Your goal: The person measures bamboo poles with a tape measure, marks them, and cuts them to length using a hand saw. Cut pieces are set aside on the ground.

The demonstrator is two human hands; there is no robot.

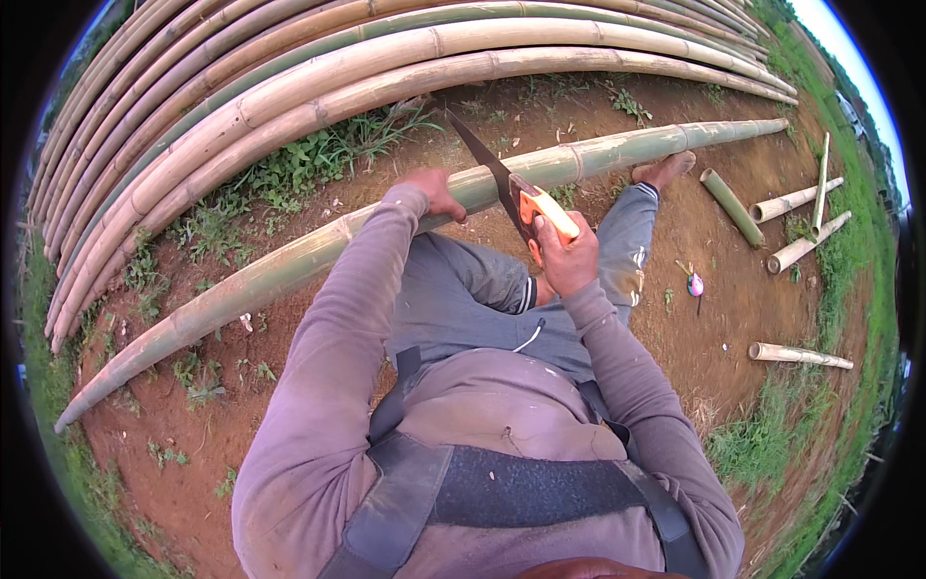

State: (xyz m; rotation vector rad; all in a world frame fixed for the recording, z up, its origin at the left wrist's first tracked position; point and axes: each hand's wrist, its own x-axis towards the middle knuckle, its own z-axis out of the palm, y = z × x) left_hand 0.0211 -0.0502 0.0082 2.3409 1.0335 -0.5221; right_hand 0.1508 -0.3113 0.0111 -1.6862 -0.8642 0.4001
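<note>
A long green bamboo pole [289, 271] lies across in front of me, over my legs. My left hand [434, 191] is wrapped round the pole, left of a hand saw. In my right hand [567, 253] is the orange handle of the hand saw [495, 172], with the fingers closed through its grip. The saw's dark blade crosses the pole at a slant, its tip pointing away to the far left. Whether the teeth have cut into the bamboo I cannot tell. My bare foot [666, 170] shows beside the pole on the right.
Several long bamboo poles [405, 75] lie side by side beyond mine. Short bamboo pieces [731, 207] are scattered on the right, with another cut piece [801, 356] nearer. A small pink and white round object [694, 285] rests on the brown soil. Grass [772, 434] borders the right side.
</note>
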